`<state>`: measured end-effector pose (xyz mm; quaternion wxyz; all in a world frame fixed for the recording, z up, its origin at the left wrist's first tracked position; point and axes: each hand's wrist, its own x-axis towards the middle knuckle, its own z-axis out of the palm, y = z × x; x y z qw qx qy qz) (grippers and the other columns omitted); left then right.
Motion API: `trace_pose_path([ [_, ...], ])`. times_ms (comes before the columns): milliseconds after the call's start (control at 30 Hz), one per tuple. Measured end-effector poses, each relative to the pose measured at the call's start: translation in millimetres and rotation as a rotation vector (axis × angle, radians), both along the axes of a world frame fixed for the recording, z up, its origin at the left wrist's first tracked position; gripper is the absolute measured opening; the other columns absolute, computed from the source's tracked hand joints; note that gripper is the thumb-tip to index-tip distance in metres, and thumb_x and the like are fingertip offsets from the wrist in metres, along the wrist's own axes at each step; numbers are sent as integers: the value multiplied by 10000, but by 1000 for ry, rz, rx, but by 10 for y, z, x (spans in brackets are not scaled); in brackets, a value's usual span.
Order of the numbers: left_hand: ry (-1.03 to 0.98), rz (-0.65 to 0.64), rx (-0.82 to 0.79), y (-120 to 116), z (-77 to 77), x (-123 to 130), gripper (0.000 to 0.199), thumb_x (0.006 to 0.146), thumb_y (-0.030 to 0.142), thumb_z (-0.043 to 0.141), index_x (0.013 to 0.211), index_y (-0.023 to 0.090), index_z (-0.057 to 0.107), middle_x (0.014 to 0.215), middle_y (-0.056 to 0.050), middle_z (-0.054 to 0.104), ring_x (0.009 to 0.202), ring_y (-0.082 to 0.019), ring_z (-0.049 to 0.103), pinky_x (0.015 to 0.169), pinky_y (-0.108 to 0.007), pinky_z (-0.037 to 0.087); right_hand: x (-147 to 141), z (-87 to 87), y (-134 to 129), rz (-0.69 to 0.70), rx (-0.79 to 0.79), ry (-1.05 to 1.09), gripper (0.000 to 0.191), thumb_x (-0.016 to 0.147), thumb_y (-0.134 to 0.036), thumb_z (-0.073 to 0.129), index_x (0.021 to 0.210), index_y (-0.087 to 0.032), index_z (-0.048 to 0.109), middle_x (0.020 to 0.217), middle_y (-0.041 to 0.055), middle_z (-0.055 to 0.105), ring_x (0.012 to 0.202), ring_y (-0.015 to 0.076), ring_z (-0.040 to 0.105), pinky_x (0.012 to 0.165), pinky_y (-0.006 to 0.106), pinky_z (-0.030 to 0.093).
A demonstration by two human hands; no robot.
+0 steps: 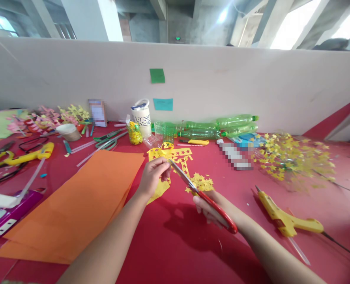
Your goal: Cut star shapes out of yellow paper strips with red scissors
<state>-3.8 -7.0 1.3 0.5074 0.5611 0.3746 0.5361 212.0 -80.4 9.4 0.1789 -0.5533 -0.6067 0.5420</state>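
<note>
My left hand (154, 175) is closed in a pinch at the middle of the table, over yellow paper. A curled yellow paper strip (167, 146) rises just beyond its fingertips; the pinched part is hidden. My right hand (210, 207) grips red-handled scissors (208, 203), their blades pointing up-left with the tips beside my left fingers. Yellow paper with star-shaped holes (183, 152) lies beyond the hands. A heap of cut yellow stars (203, 181) sits just behind my right hand.
Orange sheets (83, 197) cover the left side, near a purple power strip (15, 213). Yellow glue guns lie at left (29, 156) and right (285, 219). Green bottles (201, 133), a white cup (143, 120) and a yellow cutter (198, 142) line the back. Star sprays (290, 156) stand right.
</note>
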Motion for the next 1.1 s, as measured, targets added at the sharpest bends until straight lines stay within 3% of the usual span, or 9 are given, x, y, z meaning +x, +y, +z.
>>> trace_pose_path([
  [300, -23, 9, -5, -41, 3, 56, 234, 846, 270, 537, 637, 165, 545, 557, 21, 527, 496, -80, 470, 467, -212, 349, -58, -38, -3, -54, -69, 66, 567, 780, -726, 466, 638, -178, 493, 404, -63, 412, 300, 68, 403, 306, 169, 292],
  [1100, -89, 21, -75, -50, -9, 89, 221, 831, 276, 547, 640, 165, 546, 562, 19, 540, 490, -74, 472, 467, -201, 351, -143, -40, -55, -105, -74, 100, 546, 804, -697, 465, 597, -192, 441, 365, -83, 365, 257, 60, 358, 281, 170, 283],
])
